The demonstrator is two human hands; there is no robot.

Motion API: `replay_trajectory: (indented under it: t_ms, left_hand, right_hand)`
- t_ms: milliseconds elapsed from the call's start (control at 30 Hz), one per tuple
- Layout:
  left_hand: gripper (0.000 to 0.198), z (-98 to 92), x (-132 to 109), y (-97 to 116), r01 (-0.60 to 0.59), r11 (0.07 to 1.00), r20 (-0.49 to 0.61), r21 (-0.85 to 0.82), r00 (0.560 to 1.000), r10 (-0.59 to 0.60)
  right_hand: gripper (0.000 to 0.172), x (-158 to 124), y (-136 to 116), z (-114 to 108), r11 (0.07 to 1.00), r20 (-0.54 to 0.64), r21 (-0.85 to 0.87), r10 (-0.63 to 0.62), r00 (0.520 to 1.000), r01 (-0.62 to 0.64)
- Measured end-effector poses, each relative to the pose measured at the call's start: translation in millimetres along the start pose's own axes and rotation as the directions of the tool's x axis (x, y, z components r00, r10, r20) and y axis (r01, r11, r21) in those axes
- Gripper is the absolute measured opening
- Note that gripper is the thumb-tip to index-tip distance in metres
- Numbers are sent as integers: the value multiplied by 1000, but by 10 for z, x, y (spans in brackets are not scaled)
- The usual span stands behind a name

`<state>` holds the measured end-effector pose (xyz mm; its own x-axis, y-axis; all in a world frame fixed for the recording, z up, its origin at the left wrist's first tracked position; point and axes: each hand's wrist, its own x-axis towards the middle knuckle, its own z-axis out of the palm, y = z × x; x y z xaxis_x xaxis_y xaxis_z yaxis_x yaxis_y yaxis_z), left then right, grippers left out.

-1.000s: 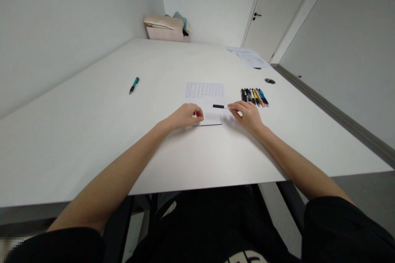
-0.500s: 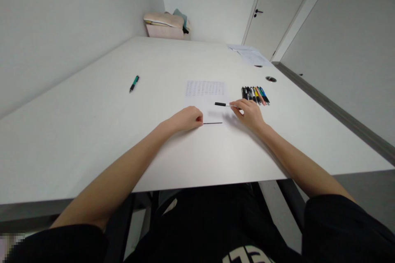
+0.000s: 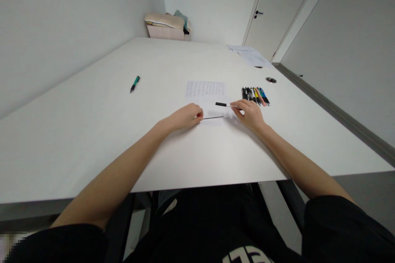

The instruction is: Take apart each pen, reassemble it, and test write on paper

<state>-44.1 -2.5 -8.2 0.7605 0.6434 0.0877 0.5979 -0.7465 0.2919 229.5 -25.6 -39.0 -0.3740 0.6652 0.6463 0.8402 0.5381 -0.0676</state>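
My left hand (image 3: 189, 116) is closed over the lower left of a printed sheet of paper (image 3: 200, 100). Between its thumb and fingers it pinches one end of a thin dark pen refill (image 3: 213, 117), whose free end points right and slightly up. My right hand (image 3: 249, 113) is closed on a white pen with a black grip (image 3: 221, 104), held level with the black end pointing left. That pen is above the sheet, a little farther from me than the refill, and apart from it. My fingers hide the pen's right end.
Just beyond my right hand, several pens (image 3: 255, 95) lie in a row. A green and black pen (image 3: 135, 84) lies at the left of the white table (image 3: 101, 131). Farther back are loose papers (image 3: 250, 55), a round table fitting (image 3: 270, 79) and a box with cushions (image 3: 165, 32).
My left hand has risen a little, lifting the refill, whose free end now tilts up to the right. The right hand and its pen have hardly moved.
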Motion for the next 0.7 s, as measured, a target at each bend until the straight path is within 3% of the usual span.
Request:
replay_trajectory:
  t_ms: [167, 300, 700]
  left_hand:
    - [21, -166, -40, -176, 115, 992, -153, -56, 981, -122]
    - [21, -189, -55, -300, 188, 982, -260, -29, 947, -189]
    - [23, -147, -48, -340, 168, 984, -255, 61, 956, -148]
  right_hand:
    - [21, -1, 28, -29, 1000, -31, 1, 30, 999, -30]
    - [22, 2, 23, -43, 999, -36, 8, 35, 999, -35]
    - [21, 17, -19, -54, 1000, -58, 6, 24, 998, -24]
